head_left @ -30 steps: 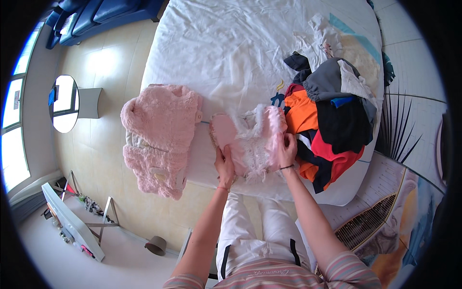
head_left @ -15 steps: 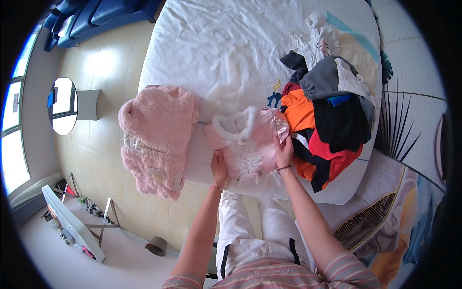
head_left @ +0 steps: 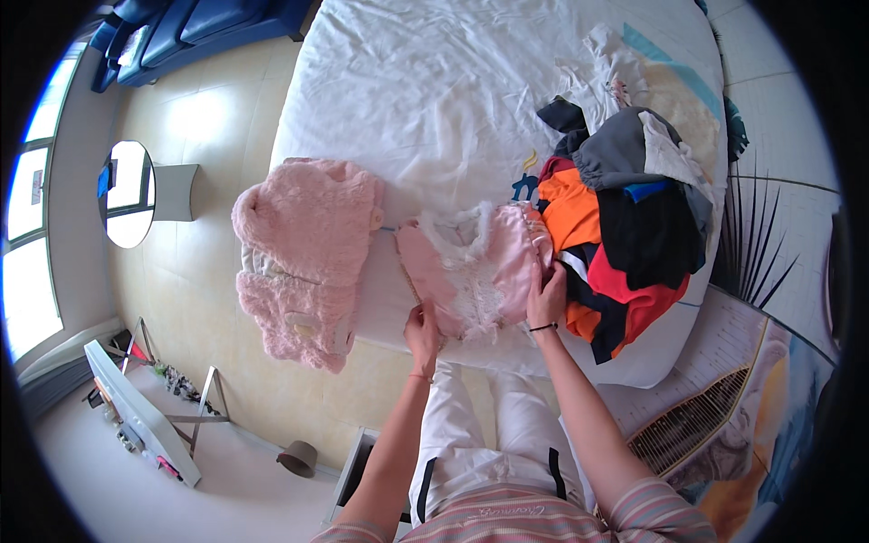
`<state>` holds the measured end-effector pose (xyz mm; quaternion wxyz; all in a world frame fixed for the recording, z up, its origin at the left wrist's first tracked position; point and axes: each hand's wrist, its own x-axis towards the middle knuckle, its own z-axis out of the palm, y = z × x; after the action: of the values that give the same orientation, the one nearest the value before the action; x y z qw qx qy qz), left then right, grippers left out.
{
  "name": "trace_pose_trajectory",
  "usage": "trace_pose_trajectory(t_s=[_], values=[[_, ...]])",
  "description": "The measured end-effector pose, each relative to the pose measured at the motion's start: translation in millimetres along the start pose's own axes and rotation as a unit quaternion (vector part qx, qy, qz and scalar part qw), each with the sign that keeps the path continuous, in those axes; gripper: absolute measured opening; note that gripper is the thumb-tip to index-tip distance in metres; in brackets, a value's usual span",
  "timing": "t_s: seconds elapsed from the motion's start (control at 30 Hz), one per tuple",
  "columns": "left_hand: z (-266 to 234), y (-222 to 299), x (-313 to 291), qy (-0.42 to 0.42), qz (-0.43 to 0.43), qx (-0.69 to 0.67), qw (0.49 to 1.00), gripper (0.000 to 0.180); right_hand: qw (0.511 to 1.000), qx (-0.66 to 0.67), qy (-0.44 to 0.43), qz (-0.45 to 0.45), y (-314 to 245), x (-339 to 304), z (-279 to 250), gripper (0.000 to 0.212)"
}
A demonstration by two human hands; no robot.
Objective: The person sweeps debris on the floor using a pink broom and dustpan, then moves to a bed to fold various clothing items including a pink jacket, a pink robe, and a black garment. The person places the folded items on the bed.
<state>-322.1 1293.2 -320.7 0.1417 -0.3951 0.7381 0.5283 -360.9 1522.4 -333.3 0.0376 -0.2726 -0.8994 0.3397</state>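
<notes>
A pink satin child's top (head_left: 507, 262) with a white fluffy collar and white lace down its front lies spread near the bed's front edge. My left hand (head_left: 421, 337) pinches its lower left edge, where a thin beaded trim shows. At its right edge, my right hand (head_left: 547, 297) holds the fabric, with thumb and fingers close together. Left of the top lies a folded pink fluffy garment (head_left: 308, 217), apart from my hands. A heap of mixed clothes (head_left: 647, 235) in orange, black, red and grey stands just right of my right hand.
The white-sheeted bed (head_left: 398, 109) stretches away from me. Beyond the floor at the far left are a blue sofa (head_left: 208, 23) and a round mirror (head_left: 129, 195). A small bin (head_left: 298, 459) stands at the lower left. A patterned rug (head_left: 697, 407) covers the right.
The view has shifted slightly, moving the scene a little right. The top's left edge is flatter and straighter, with my left hand lower along it. My right hand has its fingers more upright.
</notes>
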Motion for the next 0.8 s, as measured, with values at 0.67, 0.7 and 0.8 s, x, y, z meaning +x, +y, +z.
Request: trace_pose_trajectory(t_s=[0.67, 0.7, 0.8], values=[[-0.5, 47.8, 37.2, 0.066, 0.062, 0.008, 0.996, 0.048, 0.987, -0.057, 0.023, -0.146, -6.4, 14.2, 3.0, 0.045], [3.7, 40.1, 50.2, 0.027, 0.113, 0.036, 0.993, 0.047, 0.986, -0.061, -0.008, -0.156, -3.1, 17.2, 10.0, 0.044], [-5.6, 29.7, 79.0, -0.017, 0.092, 0.201, 0.975, 0.049, 0.985, -0.049, -0.080, -0.145, 2.0, 29.4, 14.2, 0.043]])
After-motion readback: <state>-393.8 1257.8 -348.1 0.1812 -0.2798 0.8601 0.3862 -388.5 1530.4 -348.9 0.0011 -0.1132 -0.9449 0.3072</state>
